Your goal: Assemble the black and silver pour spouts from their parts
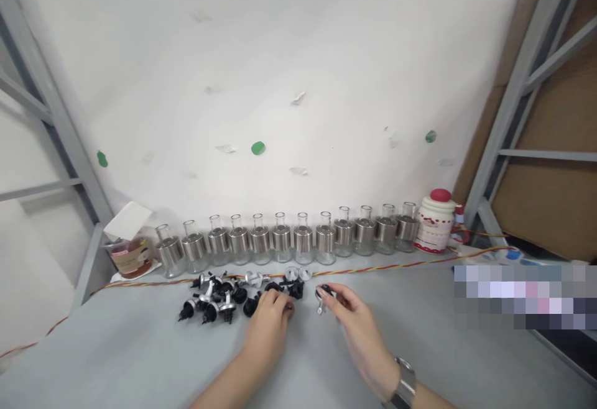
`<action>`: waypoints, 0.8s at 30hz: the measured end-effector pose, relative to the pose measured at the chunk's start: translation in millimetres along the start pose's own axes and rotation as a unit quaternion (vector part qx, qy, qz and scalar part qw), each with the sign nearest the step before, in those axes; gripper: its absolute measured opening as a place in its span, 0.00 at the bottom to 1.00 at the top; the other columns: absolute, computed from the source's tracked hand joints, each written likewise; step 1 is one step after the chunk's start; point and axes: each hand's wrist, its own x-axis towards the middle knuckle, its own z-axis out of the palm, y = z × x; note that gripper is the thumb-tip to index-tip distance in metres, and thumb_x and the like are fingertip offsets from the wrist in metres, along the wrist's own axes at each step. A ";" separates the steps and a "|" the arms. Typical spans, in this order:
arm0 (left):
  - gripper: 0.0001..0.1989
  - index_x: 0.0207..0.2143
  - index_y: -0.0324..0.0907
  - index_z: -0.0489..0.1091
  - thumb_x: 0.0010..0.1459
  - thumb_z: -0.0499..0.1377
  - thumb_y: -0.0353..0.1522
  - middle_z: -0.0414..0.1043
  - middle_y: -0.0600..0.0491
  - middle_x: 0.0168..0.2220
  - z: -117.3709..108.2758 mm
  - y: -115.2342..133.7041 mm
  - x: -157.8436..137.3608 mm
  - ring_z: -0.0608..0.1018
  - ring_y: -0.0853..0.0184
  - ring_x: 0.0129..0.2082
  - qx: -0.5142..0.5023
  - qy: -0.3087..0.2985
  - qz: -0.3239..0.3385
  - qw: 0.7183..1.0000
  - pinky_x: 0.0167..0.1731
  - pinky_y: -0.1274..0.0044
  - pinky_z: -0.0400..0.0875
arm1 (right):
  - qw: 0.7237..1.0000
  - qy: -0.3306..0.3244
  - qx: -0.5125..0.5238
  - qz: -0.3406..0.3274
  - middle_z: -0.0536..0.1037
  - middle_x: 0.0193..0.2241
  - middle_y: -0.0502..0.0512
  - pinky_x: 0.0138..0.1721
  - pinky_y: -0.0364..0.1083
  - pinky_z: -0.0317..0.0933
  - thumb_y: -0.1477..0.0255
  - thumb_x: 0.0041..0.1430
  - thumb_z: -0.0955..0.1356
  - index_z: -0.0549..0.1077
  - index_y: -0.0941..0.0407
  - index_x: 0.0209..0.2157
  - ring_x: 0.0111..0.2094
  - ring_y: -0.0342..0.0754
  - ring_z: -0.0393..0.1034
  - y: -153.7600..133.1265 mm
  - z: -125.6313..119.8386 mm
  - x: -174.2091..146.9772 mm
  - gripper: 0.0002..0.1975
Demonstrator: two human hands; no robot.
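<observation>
My right hand (352, 316) pinches a pour spout (319, 309) between thumb and fingers, its silver tube pointing down and its black stopper up. A watch with a metal band is on that wrist. My left hand (271, 317) rests at the right edge of a pile of pour spouts (209, 312) with black stoppers and silver caps. Its fingers are curled, and whatever they may hold is hidden. Behind the pile, several glass bottles (281, 238) with steel sleeves stand upright in a row, their necks uncapped. Two silver discs (298, 273) show behind my left hand.
A white and red lidded jar (433, 225) ends the bottle row at the right. At the left stands a labelled container (133, 258) with a white card on top. A twisted red-yellow wire (373, 268) crosses the grey table (140, 347). Metal frame posts rise at both sides.
</observation>
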 end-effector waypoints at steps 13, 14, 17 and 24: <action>0.08 0.31 0.42 0.71 0.51 0.52 0.30 0.72 0.49 0.32 -10.0 3.5 0.1 0.72 0.62 0.34 -0.201 0.055 -0.057 0.976 0.34 0.70 0.66 | 0.997 -0.010 0.054 0.045 0.59 0.12 0.42 0.16 0.40 0.45 0.59 0.48 0.66 0.64 0.55 0.24 0.14 0.38 0.50 -3.5 4.9 -5.3 0.13; 0.08 0.32 0.40 0.70 0.52 0.52 0.32 0.73 0.49 0.31 -11.2 4.8 0.4 0.74 0.62 0.33 -0.230 0.055 -0.071 0.969 0.29 0.72 0.68 | 0.997 -0.013 0.054 0.049 0.58 0.12 0.42 0.16 0.40 0.45 0.59 0.49 0.65 0.63 0.55 0.23 0.13 0.38 0.50 -4.1 5.1 -5.6 0.14; 0.12 0.33 0.37 0.69 0.53 0.52 0.36 0.75 0.46 0.30 -13.5 9.9 0.0 0.76 0.62 0.30 -0.312 0.049 -0.101 0.944 0.18 0.78 0.68 | 0.997 -0.023 0.046 0.053 0.59 0.11 0.42 0.15 0.40 0.46 0.58 0.49 0.65 0.61 0.55 0.20 0.13 0.39 0.51 -5.5 5.9 -6.6 0.16; 0.11 0.29 0.39 0.74 0.45 0.59 0.37 0.77 0.49 0.29 -15.1 16.0 -3.0 0.75 0.64 0.29 -0.432 0.061 -0.148 0.888 0.20 0.80 0.66 | 0.995 -0.054 0.054 0.062 0.62 0.11 0.43 0.14 0.40 0.52 0.56 0.43 0.68 0.61 0.55 0.19 0.13 0.40 0.56 -1.3 9.0 -7.6 0.18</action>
